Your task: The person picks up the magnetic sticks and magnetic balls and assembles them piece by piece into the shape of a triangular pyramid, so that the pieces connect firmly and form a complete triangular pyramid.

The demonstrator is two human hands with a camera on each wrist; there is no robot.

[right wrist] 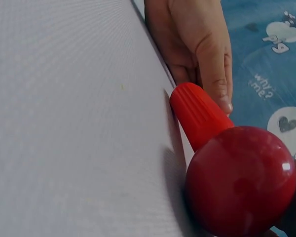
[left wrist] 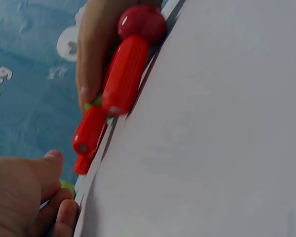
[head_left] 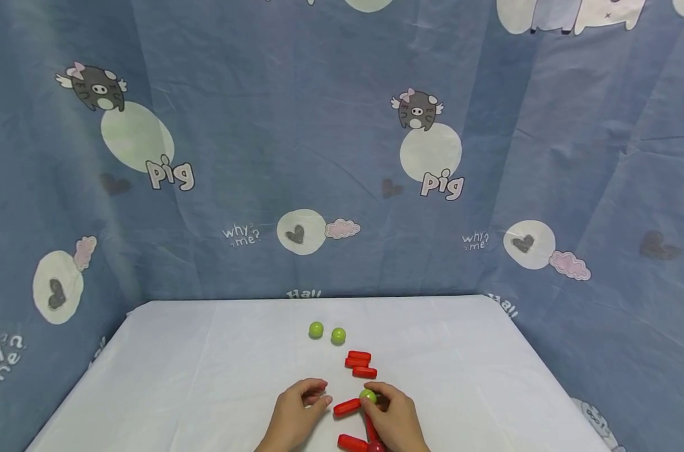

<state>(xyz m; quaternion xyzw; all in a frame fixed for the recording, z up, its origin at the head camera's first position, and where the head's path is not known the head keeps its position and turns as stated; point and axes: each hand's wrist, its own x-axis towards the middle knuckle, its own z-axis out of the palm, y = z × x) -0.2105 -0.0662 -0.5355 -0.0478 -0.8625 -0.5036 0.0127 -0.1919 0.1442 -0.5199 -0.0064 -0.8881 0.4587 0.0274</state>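
Note:
My right hand (head_left: 397,415) holds a green ball (head_left: 367,395) between thumb and fingers. A red plastic rod (head_left: 347,407) reaches left from this ball, and a second red rod (head_left: 372,428) runs from it toward a dark red ball (head_left: 377,446) at the bottom edge. Another red rod (head_left: 352,443) meets the dark red ball from the left. With loosely bent fingers and nothing in its grasp, my left hand (head_left: 296,411) is just left of the joined pieces. In the right wrist view, the dark red ball (right wrist: 241,180) hides most of the right hand.
Farther back on the white table (head_left: 234,351) are two loose green balls (head_left: 316,329). Between them and my right hand, several red rods (head_left: 357,363) lie close together. A blue printed cloth (head_left: 330,138) hangs behind the table and along its sides.

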